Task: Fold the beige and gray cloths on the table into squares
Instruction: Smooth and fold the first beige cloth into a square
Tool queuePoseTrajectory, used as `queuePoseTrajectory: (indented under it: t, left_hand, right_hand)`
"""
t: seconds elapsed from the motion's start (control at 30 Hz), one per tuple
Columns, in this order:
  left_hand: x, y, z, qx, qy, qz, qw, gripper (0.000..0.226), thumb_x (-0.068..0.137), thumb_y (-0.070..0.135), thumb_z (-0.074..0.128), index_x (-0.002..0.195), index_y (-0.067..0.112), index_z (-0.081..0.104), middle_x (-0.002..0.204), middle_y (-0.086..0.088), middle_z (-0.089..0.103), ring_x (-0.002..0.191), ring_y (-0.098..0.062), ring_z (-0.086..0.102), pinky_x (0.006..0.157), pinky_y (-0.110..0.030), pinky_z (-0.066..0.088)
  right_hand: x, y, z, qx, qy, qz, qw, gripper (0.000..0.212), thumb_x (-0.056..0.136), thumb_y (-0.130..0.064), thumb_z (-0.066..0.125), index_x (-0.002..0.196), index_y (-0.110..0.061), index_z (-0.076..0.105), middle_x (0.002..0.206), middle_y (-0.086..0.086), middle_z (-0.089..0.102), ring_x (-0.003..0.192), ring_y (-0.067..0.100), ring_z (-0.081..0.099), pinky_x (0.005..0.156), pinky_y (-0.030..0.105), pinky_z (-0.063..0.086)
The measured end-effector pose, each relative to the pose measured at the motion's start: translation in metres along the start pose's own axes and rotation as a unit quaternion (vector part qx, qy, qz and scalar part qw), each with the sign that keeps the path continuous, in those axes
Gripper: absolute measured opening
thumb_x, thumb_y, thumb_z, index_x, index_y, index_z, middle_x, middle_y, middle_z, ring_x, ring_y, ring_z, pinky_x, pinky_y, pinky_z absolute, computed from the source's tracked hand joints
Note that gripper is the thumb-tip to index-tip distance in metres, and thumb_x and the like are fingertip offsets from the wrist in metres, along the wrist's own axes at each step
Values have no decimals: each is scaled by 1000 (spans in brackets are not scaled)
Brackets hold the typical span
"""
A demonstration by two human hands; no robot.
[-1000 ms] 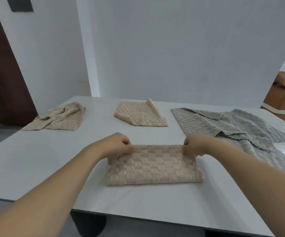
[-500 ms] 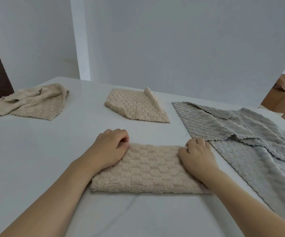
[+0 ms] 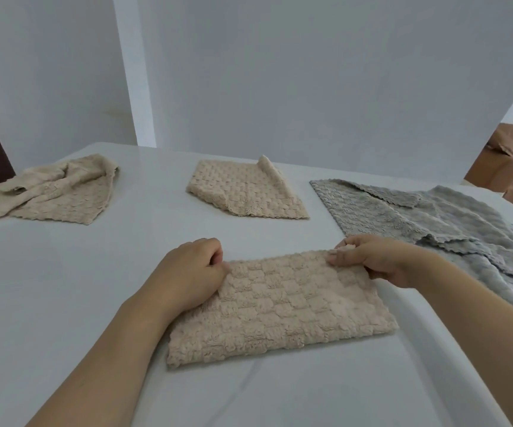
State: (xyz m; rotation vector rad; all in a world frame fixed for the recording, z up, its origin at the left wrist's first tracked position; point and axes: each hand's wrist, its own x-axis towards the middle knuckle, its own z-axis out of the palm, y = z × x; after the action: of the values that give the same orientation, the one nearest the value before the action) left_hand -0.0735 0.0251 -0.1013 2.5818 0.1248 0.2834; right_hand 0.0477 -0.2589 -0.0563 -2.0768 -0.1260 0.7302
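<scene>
A beige waffle-textured cloth (image 3: 282,306) lies folded into a long rectangle on the white table (image 3: 48,288) in front of me. My left hand (image 3: 187,272) grips its far left corner with curled fingers. My right hand (image 3: 375,260) pinches its far right corner between thumb and fingers, lifting that corner slightly. Behind it a folded beige cloth (image 3: 246,192) lies with one corner turned up. A crumpled beige cloth (image 3: 55,192) sits at the far left. Gray cloths (image 3: 427,223) lie spread and overlapping on the right.
A white wall rises directly behind the table's far edge. A dark door shows at the left edge. At the far right stands a brown sofa (image 3: 507,167) with a dark item on it.
My right hand went from lying flat on the cloth's right end to pinching its far right corner. My left hand stays at the far left corner. The view shifted slightly.
</scene>
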Motion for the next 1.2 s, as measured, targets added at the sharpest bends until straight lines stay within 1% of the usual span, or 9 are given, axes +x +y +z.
queuePoseTrajectory:
  t: [0.1, 0.2, 0.4, 0.5, 0.57, 0.67, 0.77, 0.87, 1.2]
  left_hand:
    - [0, 0, 0, -29, 14, -24, 999, 22, 99, 33, 44, 81, 20, 46, 71, 5, 56, 66, -14, 49, 59, -32, 37]
    - [1, 0, 1, -25, 20, -28, 999, 22, 101, 34, 42, 83, 22, 48, 74, 6, 58, 70, -13, 53, 61, -32, 38]
    - [7, 5, 3, 70, 3, -40, 997, 32, 102, 37, 36, 79, 18, 47, 76, 4, 57, 74, -16, 55, 63, -33, 39]
    - [3, 25, -4, 193, -29, -68, 978, 21, 101, 28, 30, 97, 16, 47, 102, -2, 54, 94, -22, 50, 79, -38, 43]
    - [0, 46, -9, 213, -6, -52, 976, 25, 98, 24, 33, 119, 17, 45, 123, -3, 44, 113, -24, 42, 93, -43, 40]
    - [-12, 79, 8, 110, 36, 24, 993, 39, 98, 29, 31, 131, 14, 46, 134, -4, 43, 124, -23, 41, 103, -40, 36]
    - [-32, 90, 49, 154, -11, 43, 987, 61, 94, 45, 11, 139, 18, 40, 146, -1, 38, 139, -24, 33, 114, -41, 24]
    - [-36, 82, 64, 179, -57, -1, 982, 61, 100, 48, 16, 155, 21, 16, 163, 1, 11, 150, -18, 5, 120, -46, 2]
    - [-36, 58, 44, 190, -106, -11, 976, 62, 100, 55, 12, 156, 30, 2, 164, 6, -2, 150, -14, -6, 120, -43, -7]
  right_hand:
    - [5, -3, -7, 54, -8, 31, 998, 28, 80, -11, 74, 106, -5, 65, 100, 12, 74, 84, 23, 72, 73, 34, 60]
    - [9, -4, -6, 52, 11, 36, 998, 15, 82, -13, 75, 92, -12, 63, 84, 8, 74, 73, 21, 71, 59, 31, 58]
    - [9, -2, 5, -112, 133, 14, 985, 23, 92, -28, 63, 84, -8, 59, 71, 7, 62, 58, 22, 57, 53, 23, 45]
    - [-5, -5, 18, -352, 249, -58, 900, 25, 98, -25, 43, 111, -7, 55, 104, 10, 60, 87, 25, 59, 69, 30, 46]
    - [-22, -8, 31, -395, 290, -141, 860, 34, 99, -21, 37, 130, -10, 47, 128, 9, 51, 112, 27, 53, 89, 36, 44]
    - [-38, 6, 56, -423, 244, -225, 843, 44, 102, -27, 31, 144, -16, 37, 150, 3, 37, 134, 22, 38, 112, 36, 26]
    - [-37, 35, 76, -433, 179, -180, 865, 52, 103, -37, 22, 153, -22, 18, 161, -1, 14, 148, 17, 10, 119, 37, 6]
    - [-29, 51, 80, -441, 203, -160, 860, 55, 103, -42, 17, 155, -26, 9, 163, -2, 5, 149, 17, 0, 120, 41, 3]
    - [-29, 50, 75, -422, 175, -152, 877, 57, 102, -47, 13, 155, -28, 6, 163, -4, -1, 149, 14, -7, 121, 41, -1]
